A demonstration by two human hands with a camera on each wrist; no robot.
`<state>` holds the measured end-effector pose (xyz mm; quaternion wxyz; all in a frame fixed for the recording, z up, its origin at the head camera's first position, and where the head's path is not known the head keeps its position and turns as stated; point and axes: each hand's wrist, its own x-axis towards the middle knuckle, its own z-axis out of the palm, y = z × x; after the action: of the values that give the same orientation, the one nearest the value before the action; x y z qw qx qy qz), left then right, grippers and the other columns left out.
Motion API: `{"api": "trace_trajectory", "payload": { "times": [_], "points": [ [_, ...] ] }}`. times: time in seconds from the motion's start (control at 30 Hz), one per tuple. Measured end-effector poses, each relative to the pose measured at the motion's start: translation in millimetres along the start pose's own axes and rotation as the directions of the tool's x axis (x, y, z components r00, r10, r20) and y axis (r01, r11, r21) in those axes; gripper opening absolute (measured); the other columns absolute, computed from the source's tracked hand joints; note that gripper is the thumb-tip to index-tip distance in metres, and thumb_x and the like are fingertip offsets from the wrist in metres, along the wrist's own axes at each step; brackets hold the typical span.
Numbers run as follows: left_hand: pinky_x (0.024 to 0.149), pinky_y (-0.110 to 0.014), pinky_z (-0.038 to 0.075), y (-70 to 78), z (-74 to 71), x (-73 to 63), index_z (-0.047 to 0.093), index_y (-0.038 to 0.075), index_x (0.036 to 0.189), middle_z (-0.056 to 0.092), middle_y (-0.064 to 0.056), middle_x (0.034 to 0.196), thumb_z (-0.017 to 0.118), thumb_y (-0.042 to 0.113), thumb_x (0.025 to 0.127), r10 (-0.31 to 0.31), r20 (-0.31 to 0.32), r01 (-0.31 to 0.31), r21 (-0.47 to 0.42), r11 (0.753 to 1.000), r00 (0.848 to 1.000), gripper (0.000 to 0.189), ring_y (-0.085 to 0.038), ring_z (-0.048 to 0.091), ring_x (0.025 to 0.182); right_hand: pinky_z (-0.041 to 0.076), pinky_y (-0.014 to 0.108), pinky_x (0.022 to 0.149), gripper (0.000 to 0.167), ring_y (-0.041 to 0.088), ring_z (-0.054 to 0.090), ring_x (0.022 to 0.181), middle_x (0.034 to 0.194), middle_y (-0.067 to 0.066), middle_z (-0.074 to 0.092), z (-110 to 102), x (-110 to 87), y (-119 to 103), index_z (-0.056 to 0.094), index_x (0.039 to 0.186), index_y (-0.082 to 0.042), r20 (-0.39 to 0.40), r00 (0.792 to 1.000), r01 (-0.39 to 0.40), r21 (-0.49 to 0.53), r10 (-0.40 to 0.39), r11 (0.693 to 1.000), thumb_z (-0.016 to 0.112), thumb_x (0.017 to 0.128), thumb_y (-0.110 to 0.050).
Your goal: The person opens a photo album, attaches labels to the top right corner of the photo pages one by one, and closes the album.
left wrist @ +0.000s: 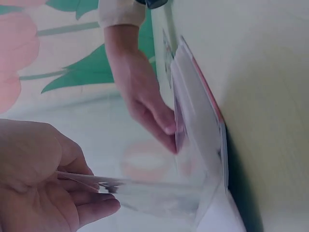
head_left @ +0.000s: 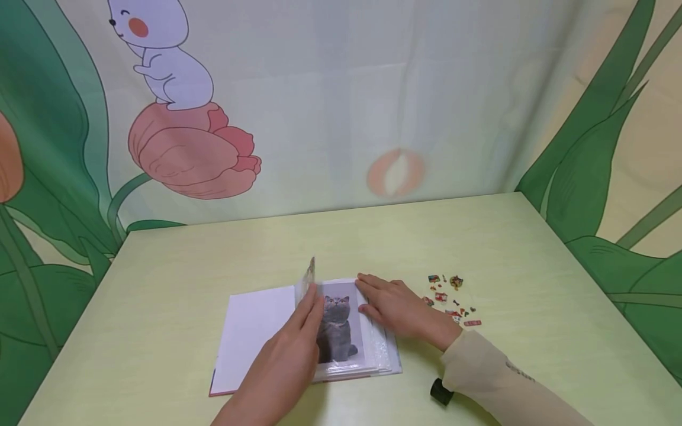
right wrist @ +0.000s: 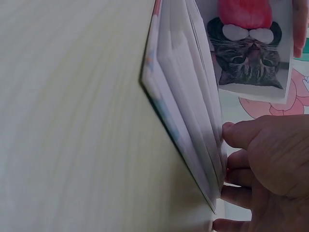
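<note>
A photo album (head_left: 256, 331) lies spread on the table, its white inside cover to the left. Between thumb and fingers, my left hand (head_left: 290, 349) holds one clear album page (left wrist: 159, 191) raised upright near the fold. That page carries a photo of a tabby cat (right wrist: 246, 58), seen in the right wrist view. Beneath, a photo of a grey cat (head_left: 340, 334) shows on the right-hand page, partly hidden by the left hand. My right hand (head_left: 396, 305) rests on the upper right edge of this page, fingers extended, thumb tip touching the stacked sleeves (right wrist: 193, 87).
Several small colourful cutouts (head_left: 456, 282) lie scattered on the table (head_left: 176, 266) right of the album, some behind the right forearm. A small black object (head_left: 441, 391) is beside the right sleeve. A printed curtain (head_left: 319, 118) hangs along the table's far edge.
</note>
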<state>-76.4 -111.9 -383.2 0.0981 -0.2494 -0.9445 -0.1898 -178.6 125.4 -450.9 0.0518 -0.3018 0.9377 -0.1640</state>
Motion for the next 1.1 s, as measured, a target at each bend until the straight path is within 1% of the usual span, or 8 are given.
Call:
{"api": "trace_trajectory", "payload": {
  "times": [0.13, 0.27, 0.37, 0.5, 0.6, 0.7, 0.83, 1.1],
  "points": [
    [0.088, -0.041, 0.058, -9.8, -6.4, -7.4, 0.045, -0.009, 0.15, 0.037, -0.021, 0.162, 0.065, -0.009, 0.091, -0.001, -0.069, 0.003, 0.029, 1.0, 0.998, 0.062, -0.034, 0.059, 0.13, 0.039, 0.057, 0.111, 0.06, 0.033, 0.035, 0.15, 0.164, 0.016, 0.036, 0, -0.5, -1, 0.041, 0.156, 0.0, 0.012, 1.0, -0.009, 0.001, 0.009, 1.0, 0.055, 0.108, -0.032],
    [0.086, -0.042, 0.059, -18.3, -13.4, -14.7, 0.045, -0.01, 0.15, 0.036, -0.019, 0.163, 0.065, -0.006, 0.095, -0.036, -0.093, 0.039, 0.029, 0.999, 0.995, 0.058, -0.034, 0.062, 0.126, 0.038, 0.057, 0.112, 0.06, 0.032, 0.034, 0.151, 0.164, 0.015, 0.035, -2, 0.1, -1, 0.041, 0.157, 0.0, 0.022, 1.0, -0.018, -0.004, 0.018, 1.0, 0.055, 0.108, -0.033],
    [0.082, -0.044, 0.06, -25.1, -17.5, -19.4, 0.047, -0.01, 0.148, 0.037, -0.019, 0.163, 0.065, -0.001, 0.097, -0.073, -0.102, 0.076, 0.029, 0.997, 0.992, 0.055, -0.035, 0.066, 0.12, 0.039, 0.057, 0.112, 0.06, 0.033, 0.034, 0.151, 0.164, 0.016, 0.035, -2, 0.1, -2, 0.041, 0.156, 0.0, 0.019, 1.0, -0.014, -0.008, 0.014, 1.0, 0.055, 0.108, -0.032],
    [0.081, -0.048, 0.06, -33.7, -22.0, -25.8, 0.049, -0.011, 0.147, 0.037, -0.021, 0.162, 0.07, -0.001, 0.094, -0.125, -0.078, 0.128, 0.029, 0.991, 0.989, 0.057, -0.038, 0.067, 0.117, 0.039, 0.057, 0.112, 0.06, 0.034, 0.034, 0.15, 0.164, 0.017, 0.035, -2, -0.4, -2, 0.04, 0.156, 0.001, 0.02, 1.0, -0.004, -0.009, 0.004, 1.0, 0.054, 0.109, -0.032],
    [0.083, -0.052, 0.059, -39.6, -24.5, -30.0, 0.048, -0.011, 0.146, 0.035, -0.022, 0.163, 0.073, -0.001, 0.091, -0.171, -0.044, 0.172, 0.023, 0.985, 0.984, 0.061, -0.042, 0.064, 0.121, 0.039, 0.058, 0.111, 0.06, 0.034, 0.034, 0.15, 0.164, 0.018, 0.035, -2, -0.6, -2, 0.04, 0.156, 0.001, 0.02, 1.0, -0.002, -0.01, 0.002, 1.0, 0.054, 0.109, -0.032],
    [0.086, -0.055, 0.057, -44.9, -24.8, -32.4, 0.048, -0.012, 0.146, 0.032, -0.024, 0.163, 0.074, 0.001, 0.092, -0.217, -0.014, 0.218, 0.022, 0.976, 0.976, 0.062, -0.045, 0.061, 0.125, 0.039, 0.058, 0.111, 0.06, 0.034, 0.035, 0.15, 0.164, 0.018, 0.035, -1, -1.2, -2, 0.04, 0.156, 0.001, 0.017, 1.0, -0.003, -0.013, 0.003, 1.0, 0.054, 0.109, -0.032],
    [0.088, -0.058, 0.056, -51.4, -23.6, -36.4, 0.047, -0.014, 0.146, 0.03, -0.026, 0.163, 0.073, 0.002, 0.093, -0.27, 0.007, 0.27, 0.031, 0.962, 0.963, 0.061, -0.047, 0.058, 0.127, 0.04, 0.058, 0.11, 0.059, 0.034, 0.036, 0.15, 0.163, 0.018, 0.036, 0, -1.5, -2, 0.041, 0.156, 0.002, 0.013, 1.0, 0.0, -0.02, 0.001, 1.0, 0.055, 0.108, -0.031],
    [0.088, -0.061, 0.055, -65.3, -16.7, -45.7, 0.047, -0.018, 0.142, 0.029, -0.034, 0.16, 0.071, 0.003, 0.094, -0.339, 0.045, 0.338, 0.045, 0.94, 0.94, 0.058, -0.05, 0.059, 0.123, 0.039, 0.058, 0.111, 0.058, 0.034, 0.035, 0.15, 0.163, 0.018, 0.036, -1, -1.4, -3, 0.041, 0.156, 0.002, 0.02, 1.0, -0.003, -0.02, 0.004, 1.0, 0.054, 0.109, -0.03]
  ]
}}
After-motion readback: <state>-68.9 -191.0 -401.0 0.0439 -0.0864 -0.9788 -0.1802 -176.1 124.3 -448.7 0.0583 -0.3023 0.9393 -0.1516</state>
